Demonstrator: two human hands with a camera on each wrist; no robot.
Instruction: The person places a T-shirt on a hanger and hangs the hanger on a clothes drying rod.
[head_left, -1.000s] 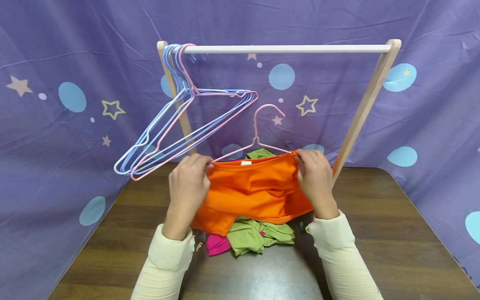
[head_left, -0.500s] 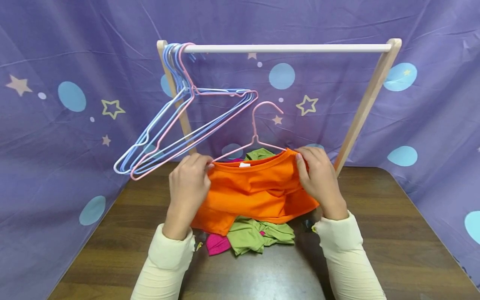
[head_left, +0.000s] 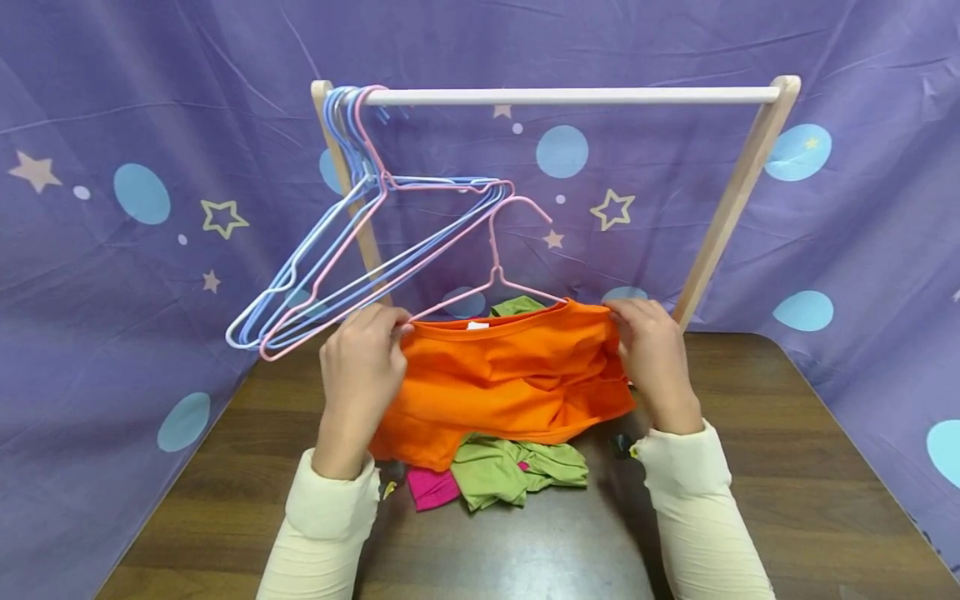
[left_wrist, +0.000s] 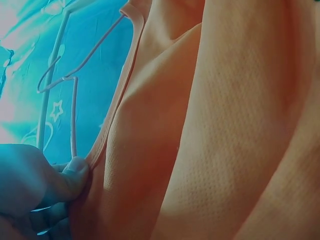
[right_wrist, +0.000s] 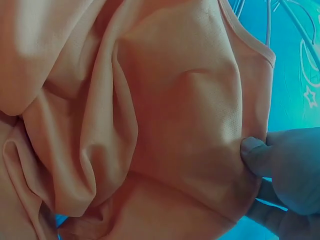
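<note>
Moved the right hand (head_left: 652,357) outward along one shoulder of the orange shirt (head_left: 495,375) since the earlier frame, and shifted the left hand (head_left: 362,375) and pink hanger (head_left: 494,250) a little to the left. Reaches in from the shirt's near side in cream sleeves (head_left: 330,517), over a wooden table (head_left: 795,467). Has magenta cloth (head_left: 432,489) and green cloth (head_left: 487,475) showing under the shirt's near edge, with more green just beyond its neckline. Pinches the shirt by both upper corners: with left thumb and fingers at the neckline's left end, with right ones out on the right shoulder. Cannot tell whether also pinching wire at the left. Holds the shirt spread between both hands, long axis from side to side, with the hanger partly inside, rising out of the neckline, hook upward and opening to the right. Judging by visible wire, nearer to the hanger with the left hand: one sloping arm down to those fingertips, the other under cloth at the neckline, short of the right hand. Beyond and above the shirt, a white rail (head_left: 577,97) between wooden posts (head_left: 738,187), apart from the free hook. Up and left beyond the shirt, blue, white and pink hangers (head_left: 384,177) bunched on the rail. Farthest behind the shirt, a purple curtain (head_left: 675,42) with stars and ovals.
</note>
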